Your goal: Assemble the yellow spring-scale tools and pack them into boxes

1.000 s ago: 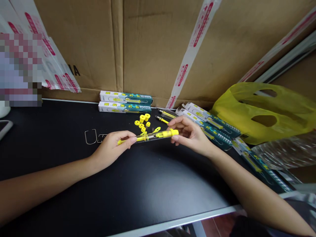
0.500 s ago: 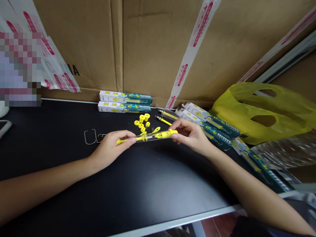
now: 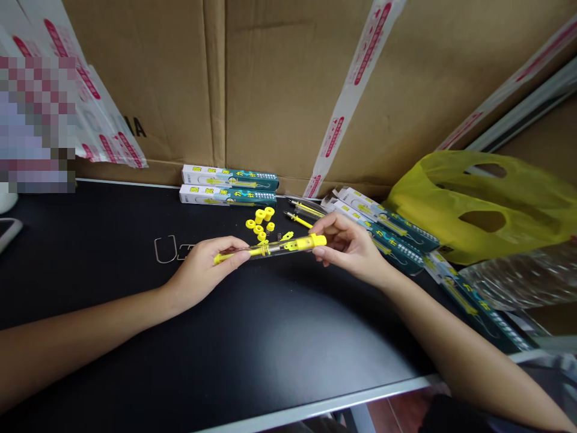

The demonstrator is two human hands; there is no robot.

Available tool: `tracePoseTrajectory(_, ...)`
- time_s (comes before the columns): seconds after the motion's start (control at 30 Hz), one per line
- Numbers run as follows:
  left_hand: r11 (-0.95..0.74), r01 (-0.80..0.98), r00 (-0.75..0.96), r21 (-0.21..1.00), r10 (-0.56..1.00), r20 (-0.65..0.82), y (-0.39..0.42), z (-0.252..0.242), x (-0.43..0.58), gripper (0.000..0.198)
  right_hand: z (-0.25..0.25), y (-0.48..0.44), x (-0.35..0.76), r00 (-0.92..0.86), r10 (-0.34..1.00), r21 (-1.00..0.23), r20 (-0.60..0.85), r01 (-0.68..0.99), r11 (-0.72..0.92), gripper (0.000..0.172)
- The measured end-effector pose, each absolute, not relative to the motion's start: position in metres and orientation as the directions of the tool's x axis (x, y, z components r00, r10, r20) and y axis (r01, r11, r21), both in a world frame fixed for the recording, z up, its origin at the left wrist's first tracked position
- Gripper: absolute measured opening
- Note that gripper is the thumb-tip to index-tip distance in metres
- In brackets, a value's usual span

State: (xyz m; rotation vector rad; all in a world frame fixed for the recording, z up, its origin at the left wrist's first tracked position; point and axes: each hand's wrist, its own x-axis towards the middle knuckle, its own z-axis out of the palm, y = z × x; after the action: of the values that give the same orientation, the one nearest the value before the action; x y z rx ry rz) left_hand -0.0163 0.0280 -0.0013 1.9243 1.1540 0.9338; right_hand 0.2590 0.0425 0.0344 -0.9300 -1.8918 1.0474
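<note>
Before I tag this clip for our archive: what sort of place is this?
Probably a small packing or assembly bench: taped cardboard cartons behind a black table, boxed yellow tools and loose yellow caps.

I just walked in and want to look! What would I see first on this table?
First, the clear tube with yellow parts held level over the black table, the left hand pinching one end and the right hand the other. Just behind it lies a cluster of small yellow caps. At the far right sits a big yellow plastic bag.
</note>
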Motion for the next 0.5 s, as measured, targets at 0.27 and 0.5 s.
tracePoseTrajectory(0.27,-0.376,0.417,0.343,0.827,0.908,0.240,0.0284,0.0006,-0.0154,0.025,0.0313,0.0437,0.2576,-0.431,0.870,-0.919,0.239,0.190,0.346,0.031)
tracePoseTrajectory(0.5,-0.384,0.428,0.347,0.818,0.906,0.244,0.0296,-0.0003,-0.0166,0.026,0.0287,0.0412,0.2540,-0.411,0.875,-0.922,0.256,0.167,0.348,0.035)
